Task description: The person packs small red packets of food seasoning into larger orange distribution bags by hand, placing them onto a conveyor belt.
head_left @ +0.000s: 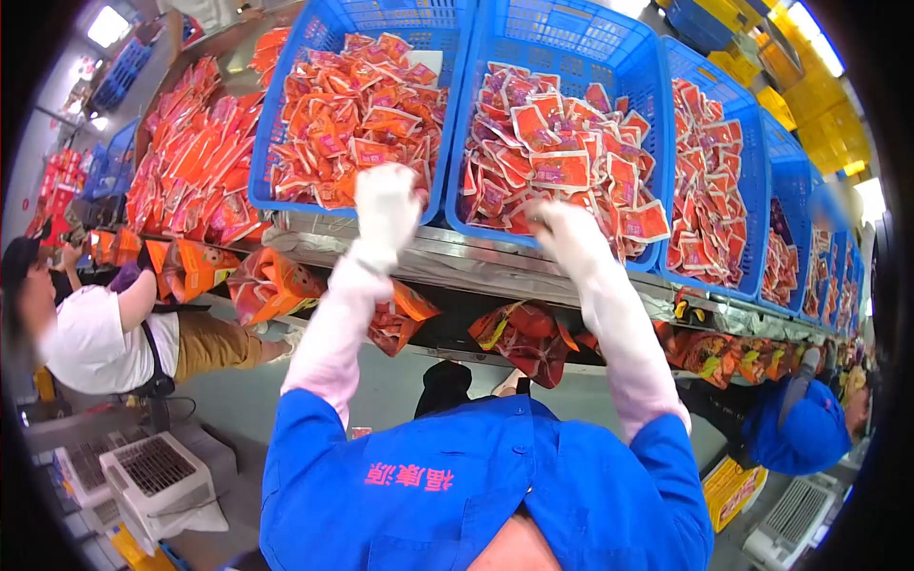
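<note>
In the head view, my left hand [386, 205] wears a white glove and is curled closed over the front rim of a blue basket [269, 143]. What its fingers hold, if anything, is hidden. Small red-and-orange packets [352, 105] fill that basket. My right hand [566, 231], also gloved, is at the front of a second blue basket [609, 48], its bent fingertips over red and purple packets [562, 171]. Those fingers look pinched together, and I cannot see clearly what is between them.
More blue baskets [752, 124] of packets line the right. Loose red packets [195, 162] are piled at left. Orange bags [524, 338] hang below the metal table edge [457, 255]. One person [114, 328] stands at left, another [800, 423] at right.
</note>
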A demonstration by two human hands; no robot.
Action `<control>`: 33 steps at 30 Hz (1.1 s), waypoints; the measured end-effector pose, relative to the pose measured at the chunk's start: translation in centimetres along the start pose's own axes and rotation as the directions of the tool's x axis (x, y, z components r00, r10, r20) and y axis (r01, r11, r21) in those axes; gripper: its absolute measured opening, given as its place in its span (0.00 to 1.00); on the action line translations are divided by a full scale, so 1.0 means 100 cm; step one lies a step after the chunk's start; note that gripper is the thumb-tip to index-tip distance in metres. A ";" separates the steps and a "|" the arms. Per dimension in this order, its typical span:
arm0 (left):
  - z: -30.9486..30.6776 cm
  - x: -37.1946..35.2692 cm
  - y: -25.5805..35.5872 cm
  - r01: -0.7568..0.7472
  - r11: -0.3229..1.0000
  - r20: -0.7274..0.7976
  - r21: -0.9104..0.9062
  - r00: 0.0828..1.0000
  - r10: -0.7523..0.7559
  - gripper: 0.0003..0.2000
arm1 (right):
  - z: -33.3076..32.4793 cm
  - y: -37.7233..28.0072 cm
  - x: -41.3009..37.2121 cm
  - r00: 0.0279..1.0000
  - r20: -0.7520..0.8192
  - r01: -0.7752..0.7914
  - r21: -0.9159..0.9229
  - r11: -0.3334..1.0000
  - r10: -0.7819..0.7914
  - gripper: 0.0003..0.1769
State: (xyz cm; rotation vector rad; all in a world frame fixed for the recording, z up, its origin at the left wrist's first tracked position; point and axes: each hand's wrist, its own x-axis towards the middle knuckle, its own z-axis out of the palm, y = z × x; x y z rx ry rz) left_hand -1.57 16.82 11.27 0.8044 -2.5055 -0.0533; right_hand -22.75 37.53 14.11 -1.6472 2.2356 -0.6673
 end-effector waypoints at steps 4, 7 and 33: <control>0.071 0.033 -0.044 -0.041 0.957 0.584 0.286 0.800 -0.140 0.12 | 0.087 0.053 0.078 0.944 0.095 -0.227 -0.506 0.832 0.315 0.22; 0.087 0.019 -0.068 -0.015 0.987 0.328 0.162 0.944 -0.040 0.09 | 0.088 0.064 0.068 0.946 0.000 -0.318 -0.202 0.926 0.325 0.21; -0.042 -0.084 0.217 0.423 0.180 0.454 -0.888 0.869 0.198 0.12 | 0.021 0.056 -0.184 0.950 0.298 0.161 -0.198 0.967 -0.097 0.05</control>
